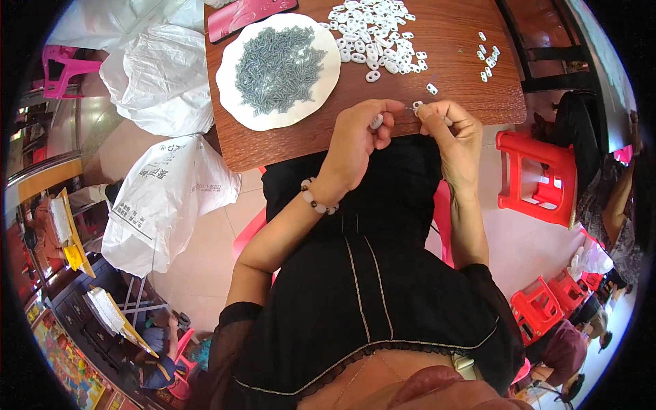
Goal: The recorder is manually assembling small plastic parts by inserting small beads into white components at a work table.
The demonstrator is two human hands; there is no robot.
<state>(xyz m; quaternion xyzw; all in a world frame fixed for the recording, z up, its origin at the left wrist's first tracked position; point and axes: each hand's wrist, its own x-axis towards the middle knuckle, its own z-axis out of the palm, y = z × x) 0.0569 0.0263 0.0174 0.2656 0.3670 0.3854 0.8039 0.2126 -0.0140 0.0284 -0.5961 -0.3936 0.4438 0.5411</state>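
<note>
Over the table's near edge, my left hand (pixel 359 140) is closed, thumb and forefinger pinched at the end of a thin grey metal piece (pixel 408 108), too small to name. Something small and white (pixel 376 121) shows among its curled fingers. Close on the right, my right hand (pixel 452 130) is closed on a white oval plastic piece with holes (pixel 417 106); the metal piece meets it, but I cannot tell whether it sits in a hole. Another pale bit (pixel 447 121) shows between the right fingers. A single white plastic piece (pixel 432 89) lies just beyond.
A scalloped white plate (pixel 331 89) heaped with small grey metal pieces (pixel 280 68) stands left on the brown table (pixel 383 89). White plastic pieces (pixel 372 34) lie piled behind; several more (pixel 488 60) lie right. A pink phone-like case (pixel 249 15), white sacks (pixel 171 198) and red stools (pixel 540 174) surround.
</note>
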